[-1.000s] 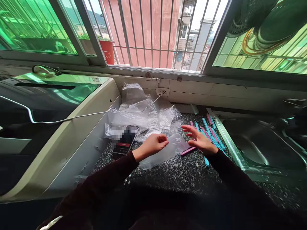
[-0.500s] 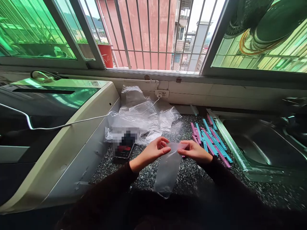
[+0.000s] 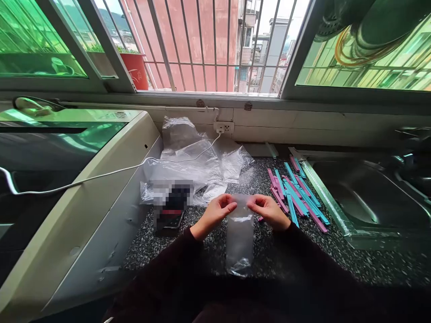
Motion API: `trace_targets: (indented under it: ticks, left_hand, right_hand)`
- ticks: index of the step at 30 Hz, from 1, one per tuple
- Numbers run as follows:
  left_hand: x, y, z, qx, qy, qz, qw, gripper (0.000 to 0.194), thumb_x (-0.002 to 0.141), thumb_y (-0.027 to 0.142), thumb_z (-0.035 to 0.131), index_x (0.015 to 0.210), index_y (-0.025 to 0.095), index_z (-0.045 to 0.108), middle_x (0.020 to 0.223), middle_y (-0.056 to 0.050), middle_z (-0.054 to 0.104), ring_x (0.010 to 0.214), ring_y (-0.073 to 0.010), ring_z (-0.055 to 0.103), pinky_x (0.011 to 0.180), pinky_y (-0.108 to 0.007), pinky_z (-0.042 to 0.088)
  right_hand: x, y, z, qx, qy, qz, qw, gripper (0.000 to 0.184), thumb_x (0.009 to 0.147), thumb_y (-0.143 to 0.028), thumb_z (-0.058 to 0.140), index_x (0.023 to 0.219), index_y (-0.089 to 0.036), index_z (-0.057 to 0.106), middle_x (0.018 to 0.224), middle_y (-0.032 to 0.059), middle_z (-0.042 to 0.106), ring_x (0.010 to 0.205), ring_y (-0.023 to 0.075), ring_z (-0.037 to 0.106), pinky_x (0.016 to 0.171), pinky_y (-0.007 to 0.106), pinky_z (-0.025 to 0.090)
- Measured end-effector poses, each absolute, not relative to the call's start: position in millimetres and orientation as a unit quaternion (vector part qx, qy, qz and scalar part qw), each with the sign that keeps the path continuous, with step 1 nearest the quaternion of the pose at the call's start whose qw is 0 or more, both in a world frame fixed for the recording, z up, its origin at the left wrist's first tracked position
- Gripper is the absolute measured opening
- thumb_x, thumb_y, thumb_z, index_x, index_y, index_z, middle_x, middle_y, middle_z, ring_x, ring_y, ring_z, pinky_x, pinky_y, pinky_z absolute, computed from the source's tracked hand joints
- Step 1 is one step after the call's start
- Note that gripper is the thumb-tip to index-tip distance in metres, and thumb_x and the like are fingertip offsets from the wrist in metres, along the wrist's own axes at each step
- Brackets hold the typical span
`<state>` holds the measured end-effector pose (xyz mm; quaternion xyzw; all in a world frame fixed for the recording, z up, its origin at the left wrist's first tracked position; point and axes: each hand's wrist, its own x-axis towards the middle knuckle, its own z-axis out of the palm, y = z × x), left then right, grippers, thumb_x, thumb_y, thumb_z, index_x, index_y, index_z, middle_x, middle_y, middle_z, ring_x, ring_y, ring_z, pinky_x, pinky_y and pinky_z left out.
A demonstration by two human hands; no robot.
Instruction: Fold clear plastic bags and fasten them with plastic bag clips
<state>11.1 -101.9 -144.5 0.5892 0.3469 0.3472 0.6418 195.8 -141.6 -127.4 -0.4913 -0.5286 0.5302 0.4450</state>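
A narrow clear plastic bag (image 3: 239, 242) hangs upright between my two hands, its top edge spread flat. My left hand (image 3: 218, 213) pinches its upper left corner between thumb and fingers. At the upper right corner, my right hand (image 3: 269, 211) grips it the same way. Just right of my right hand lies a loose heap of pink and blue flat strips (image 3: 298, 195). Behind my hands, a pile of clear plastic bags (image 3: 191, 159) rests against the wall.
A phone (image 3: 173, 211), partly blurred, lies left of my hands. The white machine (image 3: 134, 148) stands at the left, with a white cable (image 3: 134, 166) running across it to a wall socket (image 3: 224, 128). On the right is a steel sink (image 3: 353, 193) set in the speckled counter (image 3: 202, 260).
My right hand has come in from beside the strips and taken the bag's other corner. The bag has swung from lying slanted to hanging straight down between both hands.
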Motion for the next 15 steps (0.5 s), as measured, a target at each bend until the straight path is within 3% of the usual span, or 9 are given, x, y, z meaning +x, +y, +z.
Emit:
trace_targets:
  ticks: [3, 9, 15]
  left_hand:
    - [8.7, -102.3, -148.1, 0.612, 0.330, 0.261, 0.670, 0.043, 0.062, 0.052, 0.066, 0.078, 0.012, 0.061, 0.070, -0.001, 0.057, 0.066, -0.0130, 0.049, 0.062, -0.024, 0.036]
    - [5.7, -104.3, -144.1, 0.640, 0.334, 0.182, 0.668, 0.037, 0.063, 0.046, 0.065, 0.058, 0.012, 0.053, 0.052, 0.006, 0.040, 0.052, -0.0072, 0.035, 0.051, -0.021, 0.026]
    - [2.6, -102.8, -142.6, 0.677, 0.305, 0.132, 0.657, 0.030, 0.067, 0.041, 0.062, 0.063, 0.012, 0.054, 0.058, 0.004, 0.046, 0.055, -0.0081, 0.038, 0.053, -0.022, 0.027]
  right_hand:
    - [198.2, -137.5, -129.5, -0.499, -0.490, 0.506, 0.505, 0.033, 0.062, -0.045, 0.071, 0.063, -0.016, 0.056, 0.059, -0.0029, 0.052, 0.055, 0.0085, 0.043, 0.054, 0.023, 0.035]
    - [208.4, -132.6, -133.4, -0.508, -0.441, 0.468, 0.572, 0.029, 0.059, -0.040, 0.073, 0.061, -0.017, 0.056, 0.054, -0.0054, 0.046, 0.048, 0.0061, 0.034, 0.046, 0.021, 0.029]
    - [217.8, -131.8, -129.0, -0.514, -0.402, 0.419, 0.632, 0.027, 0.058, -0.039, 0.073, 0.062, -0.018, 0.057, 0.050, -0.0065, 0.045, 0.043, 0.0053, 0.034, 0.043, 0.021, 0.028]
